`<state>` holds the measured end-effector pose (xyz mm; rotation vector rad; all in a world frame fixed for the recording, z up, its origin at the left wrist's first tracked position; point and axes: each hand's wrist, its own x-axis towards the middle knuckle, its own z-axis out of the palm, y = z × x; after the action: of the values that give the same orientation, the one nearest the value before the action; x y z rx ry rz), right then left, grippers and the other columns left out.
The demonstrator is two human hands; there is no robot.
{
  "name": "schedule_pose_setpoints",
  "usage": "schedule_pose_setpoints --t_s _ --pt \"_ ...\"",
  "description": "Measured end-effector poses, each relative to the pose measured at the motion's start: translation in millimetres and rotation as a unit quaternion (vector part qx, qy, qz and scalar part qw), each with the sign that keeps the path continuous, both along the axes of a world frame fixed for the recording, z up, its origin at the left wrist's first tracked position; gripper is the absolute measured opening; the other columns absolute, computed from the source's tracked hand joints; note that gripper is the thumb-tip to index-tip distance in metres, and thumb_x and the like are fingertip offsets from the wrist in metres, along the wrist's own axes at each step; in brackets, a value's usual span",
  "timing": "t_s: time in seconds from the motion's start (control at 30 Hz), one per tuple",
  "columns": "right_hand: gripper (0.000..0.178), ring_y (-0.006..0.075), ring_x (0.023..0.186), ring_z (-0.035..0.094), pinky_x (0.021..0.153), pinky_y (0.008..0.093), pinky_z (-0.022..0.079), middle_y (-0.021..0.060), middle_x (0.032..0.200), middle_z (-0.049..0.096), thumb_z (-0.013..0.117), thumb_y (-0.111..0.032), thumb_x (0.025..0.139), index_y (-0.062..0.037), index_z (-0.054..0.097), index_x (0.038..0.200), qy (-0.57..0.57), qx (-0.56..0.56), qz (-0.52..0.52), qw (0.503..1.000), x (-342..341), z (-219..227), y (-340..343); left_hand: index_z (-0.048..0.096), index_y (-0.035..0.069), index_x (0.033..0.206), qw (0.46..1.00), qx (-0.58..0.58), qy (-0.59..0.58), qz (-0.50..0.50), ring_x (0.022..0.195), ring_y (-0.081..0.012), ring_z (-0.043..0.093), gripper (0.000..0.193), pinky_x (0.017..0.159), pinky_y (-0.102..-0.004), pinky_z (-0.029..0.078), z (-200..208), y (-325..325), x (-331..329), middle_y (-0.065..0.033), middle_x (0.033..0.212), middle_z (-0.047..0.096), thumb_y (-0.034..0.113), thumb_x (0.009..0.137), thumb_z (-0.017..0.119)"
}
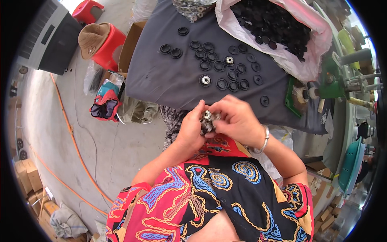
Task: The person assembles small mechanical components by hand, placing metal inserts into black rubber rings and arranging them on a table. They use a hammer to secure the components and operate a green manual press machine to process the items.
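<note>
Close to my body, just off the cloth's near edge, my left hand [191, 128] cups several small silver ball bearings [207, 115]. My right hand [237, 121] reaches over them from the other side, its fingers bent and pressed at the bearings; the fingertips are slightly blurred. Beyond both hands, several black plastic rings [221, 84] lie spread over the grey cloth [161, 78]. A silver bearing [205, 80] sits in one ring at the near left of the group. Another silver bearing [229, 60] rests in a ring farther back.
A white sack [322, 34] full of black discs lies at the far right, beside a clear bag of bearings [193, 11]. Green machinery [332, 80] stands on the right. On the left are a red stool [113, 50] with a hat, a grey crate [60, 40] and an orange hose [69, 127].
</note>
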<state>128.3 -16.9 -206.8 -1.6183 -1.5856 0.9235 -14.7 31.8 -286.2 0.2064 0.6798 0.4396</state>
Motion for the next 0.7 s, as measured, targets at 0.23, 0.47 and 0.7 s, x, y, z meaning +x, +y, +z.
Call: schedule_pose_setpoints --t_s 0.23,0.47,0.7 --pt "0.019 0.0118 0.065 0.059 0.059 0.0253 0.048 0.0067 0.082 0.058 0.067 0.002 0.074 -0.0006 0.067 0.093 -0.132 0.103 -0.148 0.975 93.6 -9.9 31.6 0.053 0.005 0.088 0.999 -0.022 -0.046 0.001 0.063 -0.0267 0.057 0.035 0.038 -0.0254 0.032 8.3 10.8 1.7 -0.0128 0.079 0.055 0.035 0.101 0.04" --pt "0.024 0.0215 0.067 0.061 0.062 0.0314 0.048 0.0119 0.079 0.062 0.068 -0.002 0.072 -0.0003 0.067 0.095 -0.191 0.083 -0.134 0.969 133.9 -18.5 61.9 0.053 0.005 0.088 0.997 -0.015 -0.075 0.023 0.066 -0.0266 0.058 0.034 0.037 -0.0244 0.034 7.6 16.5 -0.4 -0.0129 0.08 0.054 0.034 0.1 0.041" --pt "0.024 0.0263 0.074 0.064 0.067 0.0343 0.049 0.0145 0.087 0.065 0.068 -0.005 0.073 0.0008 0.067 0.096 -0.232 0.081 -0.086 0.965 133.3 -27.5 106.9 0.053 0.005 0.092 0.996 -0.019 -0.083 0.032 0.066 -0.0261 0.058 0.028 0.038 -0.0243 0.035 6.8 20.8 4.1 -0.0118 0.081 0.054 0.03 0.1 0.043"
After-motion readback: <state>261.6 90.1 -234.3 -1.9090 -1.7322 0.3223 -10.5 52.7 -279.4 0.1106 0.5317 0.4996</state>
